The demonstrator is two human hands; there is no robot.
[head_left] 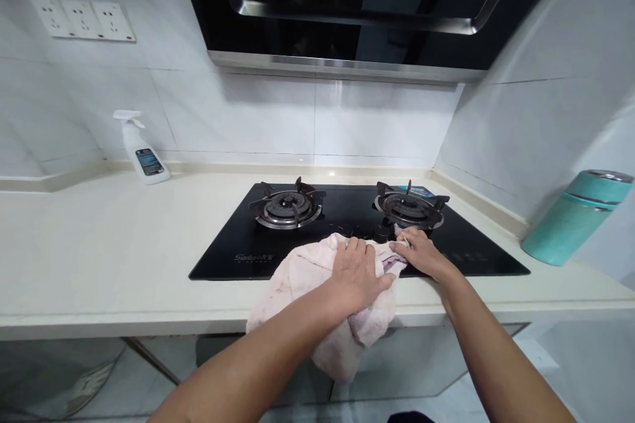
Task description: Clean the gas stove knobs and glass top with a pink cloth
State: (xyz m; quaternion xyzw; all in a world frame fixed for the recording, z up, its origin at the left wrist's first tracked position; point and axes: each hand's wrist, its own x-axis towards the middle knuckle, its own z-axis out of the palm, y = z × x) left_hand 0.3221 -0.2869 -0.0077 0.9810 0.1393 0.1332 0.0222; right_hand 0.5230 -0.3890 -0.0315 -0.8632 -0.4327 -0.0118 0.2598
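Note:
A pale pink cloth (302,277) lies over the front edge of a black glass gas hob (342,238) and hangs down past the counter edge. My left hand (356,273) rests flat on top of the cloth, fingers stretched toward the hob. My right hand (419,252) pinches a corner of the cloth just in front of the right burner (409,206). The left burner (289,207) stands uncovered behind the cloth.
A cream counter (99,251) runs left and right of the hob. A white spray bottle (142,149) stands at the back left against the tiled wall. A teal canister (578,215) stands at the right. A black extractor hood (347,6) hangs overhead.

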